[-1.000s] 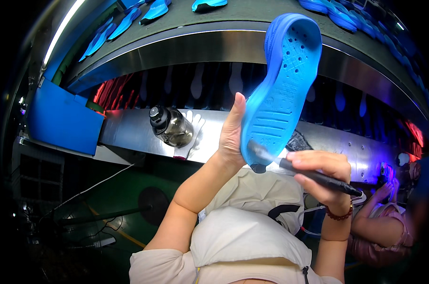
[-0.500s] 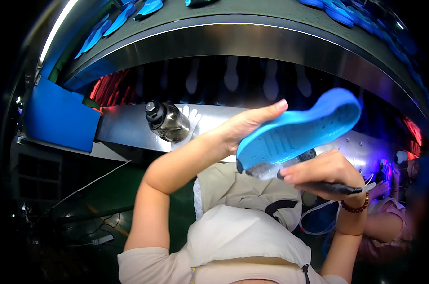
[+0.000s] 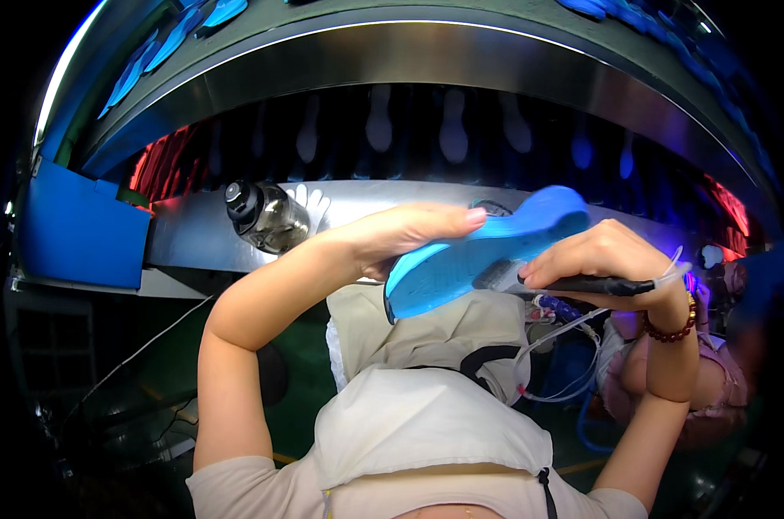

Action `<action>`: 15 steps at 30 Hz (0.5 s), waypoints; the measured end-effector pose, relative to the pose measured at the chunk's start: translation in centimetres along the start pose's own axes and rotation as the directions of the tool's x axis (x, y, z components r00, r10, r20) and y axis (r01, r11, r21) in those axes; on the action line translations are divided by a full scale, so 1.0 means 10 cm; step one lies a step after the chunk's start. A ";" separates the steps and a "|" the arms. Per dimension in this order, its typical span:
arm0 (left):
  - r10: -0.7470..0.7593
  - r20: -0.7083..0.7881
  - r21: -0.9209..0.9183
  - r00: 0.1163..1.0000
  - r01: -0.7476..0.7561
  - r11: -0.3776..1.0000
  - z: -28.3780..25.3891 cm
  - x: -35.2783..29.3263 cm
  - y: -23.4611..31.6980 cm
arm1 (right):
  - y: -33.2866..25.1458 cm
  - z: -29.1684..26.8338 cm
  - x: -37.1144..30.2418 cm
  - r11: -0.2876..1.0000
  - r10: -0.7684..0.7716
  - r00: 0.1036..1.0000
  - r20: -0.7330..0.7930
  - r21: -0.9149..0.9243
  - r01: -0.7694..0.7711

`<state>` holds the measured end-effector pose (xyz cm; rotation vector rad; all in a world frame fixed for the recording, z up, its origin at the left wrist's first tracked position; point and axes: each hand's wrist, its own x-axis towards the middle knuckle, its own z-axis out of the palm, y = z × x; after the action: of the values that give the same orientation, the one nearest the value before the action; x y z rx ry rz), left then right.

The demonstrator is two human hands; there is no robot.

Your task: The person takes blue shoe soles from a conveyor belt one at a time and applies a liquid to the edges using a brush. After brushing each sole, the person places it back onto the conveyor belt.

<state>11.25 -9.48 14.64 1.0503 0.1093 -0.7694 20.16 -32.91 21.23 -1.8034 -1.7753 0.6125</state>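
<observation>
A blue shoe sole (image 3: pixel 439 277) is tilted in front of me, its hollow inner side facing me. My left hand (image 3: pixel 413 233) is closed round its far edge, thumb on top. In my right hand (image 3: pixel 595 259) is a brush (image 3: pixel 604 285) with a black handle, a clear tube running from its end. The pale bristles touch the inside of the sole near its middle. Fingers of my right hand pinch the handle close to the bristles.
A dark drink bottle (image 3: pixel 266 216) lies on the metal ledge (image 3: pixel 188 238) beside a white glove (image 3: pixel 310 205). Beyond is a conveyor (image 3: pixel 348 39) with blue soles (image 3: pixel 176 39). A blue box (image 3: pixel 80 225) stands at left. Another person (image 3: pixel 668 372) sits at right.
The brush has moved from the sole's near end toward its middle. My left hand and the sole have shifted left in view, and the sole's far end is lower.
</observation>
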 end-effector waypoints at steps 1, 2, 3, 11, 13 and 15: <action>0.013 -0.014 0.037 1.000 -0.013 0.999 -0.01 0.02 -0.01 | -0.02 -0.03 -0.04 0.996 0.072 0.995 0.067 -0.065 -0.068; 0.022 -0.005 -0.029 1.000 -0.022 0.999 -0.08 -0.01 -0.04 | 0.00 -0.03 -0.05 0.997 0.080 0.997 0.015 0.000 -0.080; 0.062 0.017 -0.130 0.998 -0.059 0.990 -0.11 -0.01 -0.09 | 0.02 -0.03 -0.08 0.994 0.090 0.995 -0.035 0.067 -0.087; 0.161 -0.042 -0.639 0.986 -0.151 0.755 -0.08 0.26 -0.40 | 0.51 0.40 -0.15 0.729 0.481 0.746 -0.460 0.683 -0.049; 0.169 -0.048 -0.663 0.984 -0.158 0.732 -0.13 0.32 -0.45 | 0.64 0.48 -0.15 0.749 0.552 0.567 -0.611 0.662 -0.016; 0.178 -0.034 -0.678 0.983 -0.154 0.719 -0.24 0.44 -0.50 | 0.68 0.80 0.02 0.780 0.601 0.301 -0.741 0.625 -0.019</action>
<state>12.00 -11.15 7.81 0.3306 0.2444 -0.5100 20.10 -32.18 10.73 -1.5594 -0.3541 0.0632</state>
